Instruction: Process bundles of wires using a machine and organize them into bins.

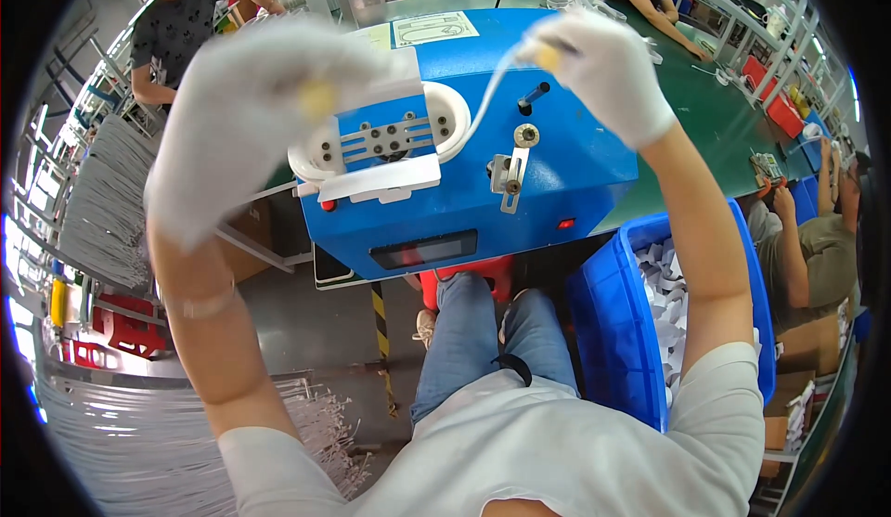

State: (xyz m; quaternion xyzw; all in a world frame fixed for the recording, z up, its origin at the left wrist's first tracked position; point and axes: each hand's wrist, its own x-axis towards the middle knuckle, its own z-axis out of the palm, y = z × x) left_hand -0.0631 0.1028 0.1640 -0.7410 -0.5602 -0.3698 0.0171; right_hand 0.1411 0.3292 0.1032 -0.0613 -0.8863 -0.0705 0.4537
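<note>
In front of me stands a blue bench-top winding machine [575, 178]. On its top, a slotted metal holder [388, 136] sits between two rounded ends, with white cable [490, 99] looped about them. White flaps [390, 179] lie along the holder's near and far sides. My right hand [599, 71], in a white glove, pinches the cable above the machine's right part; the cable runs down from my fingers to the holder's right end. My left hand [251, 118], also gloved, is raised over the holder's left end. Motion smears its fingers, so whatever they hold cannot be made out.
A blue bin [603, 331] of white pieces stands by my right leg. Bundles of grey-white cable [186, 433] hang at lower left, with more [107, 201] above. A green workbench [715, 136] extends right. Other people work at far left, far right and the back.
</note>
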